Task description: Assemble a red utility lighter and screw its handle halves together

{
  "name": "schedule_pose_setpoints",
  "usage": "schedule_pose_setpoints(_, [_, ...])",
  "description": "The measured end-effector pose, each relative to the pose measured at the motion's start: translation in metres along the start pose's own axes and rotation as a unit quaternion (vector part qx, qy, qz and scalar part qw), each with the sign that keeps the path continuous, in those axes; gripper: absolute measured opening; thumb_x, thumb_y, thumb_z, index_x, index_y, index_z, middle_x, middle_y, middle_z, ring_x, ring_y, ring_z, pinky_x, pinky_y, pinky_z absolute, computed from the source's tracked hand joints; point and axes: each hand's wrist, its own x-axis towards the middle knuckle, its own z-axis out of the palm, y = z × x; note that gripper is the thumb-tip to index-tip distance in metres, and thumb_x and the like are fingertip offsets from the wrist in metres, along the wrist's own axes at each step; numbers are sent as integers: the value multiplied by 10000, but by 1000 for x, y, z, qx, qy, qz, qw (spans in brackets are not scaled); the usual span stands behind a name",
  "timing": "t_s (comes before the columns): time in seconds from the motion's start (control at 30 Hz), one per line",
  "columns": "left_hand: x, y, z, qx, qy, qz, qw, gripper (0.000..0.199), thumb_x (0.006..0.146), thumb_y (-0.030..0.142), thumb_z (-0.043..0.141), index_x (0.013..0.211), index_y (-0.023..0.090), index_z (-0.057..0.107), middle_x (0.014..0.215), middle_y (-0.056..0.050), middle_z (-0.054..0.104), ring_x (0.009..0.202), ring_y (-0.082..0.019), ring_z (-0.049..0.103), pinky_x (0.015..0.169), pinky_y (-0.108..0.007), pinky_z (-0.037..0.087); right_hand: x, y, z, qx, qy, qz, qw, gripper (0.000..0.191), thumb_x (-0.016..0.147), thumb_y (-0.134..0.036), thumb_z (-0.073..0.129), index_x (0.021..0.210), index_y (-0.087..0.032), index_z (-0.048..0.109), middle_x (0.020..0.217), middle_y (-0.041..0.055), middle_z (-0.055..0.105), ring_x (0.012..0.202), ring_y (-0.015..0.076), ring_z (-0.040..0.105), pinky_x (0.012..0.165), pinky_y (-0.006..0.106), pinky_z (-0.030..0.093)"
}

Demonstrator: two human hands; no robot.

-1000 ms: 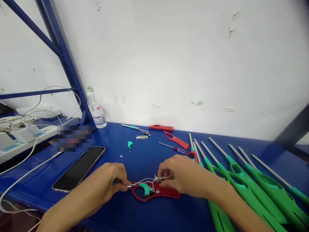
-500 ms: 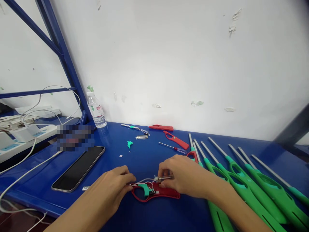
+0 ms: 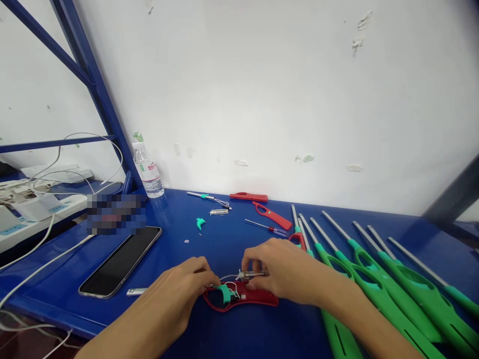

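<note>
Right hand (image 3: 279,271) pinches tank (image 3: 254,273) at 12 o'clock of shell (image 3: 262,297); left hand (image 3: 183,289) at 10 o'clock of trigger (image 3: 226,294), grip unclear. Fingertip work, calls for light touch.

Open red casing (image 3: 260,296) on blue table (image 3: 220,244), green trigger (image 3: 226,294) inside; clear tube (image 3: 253,273) alongside.

- Left hand (image 3: 187,281): fingertips hidden behind knuckles; contact at the open red plastic shell (image 3: 258,297) cannot be resolved.
- Slim silver metal strip (image 3: 135,291): right end hidden by left forearm.
- Clear tube with pale tip (image 3: 251,273): far end covered by right hand (image 3: 275,271).
- Green plastic handles with silver rods (image 3: 407,299): some partly behind right forearm, some cropped at bottom or right edge.
- White power strip (image 3: 71,203): cropped left.
- Pixelated patch (image 3: 116,214): contents unreadable.
- Tiny pale fragment (image 3: 186,241): too small to identify.
</note>
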Motion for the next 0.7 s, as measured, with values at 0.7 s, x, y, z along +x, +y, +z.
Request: schedule_pose_setpoints(0.7, [13,14,5,46,17,-62,997,246,1040,148,537,964,260,742,1046,5,702,905,-190,707,776,-311,432,-9,-2,-10,17,-11,-6,1000,80,902,-332,789,968,-298,820,904,-31,802,831,177,702,656,279,416])
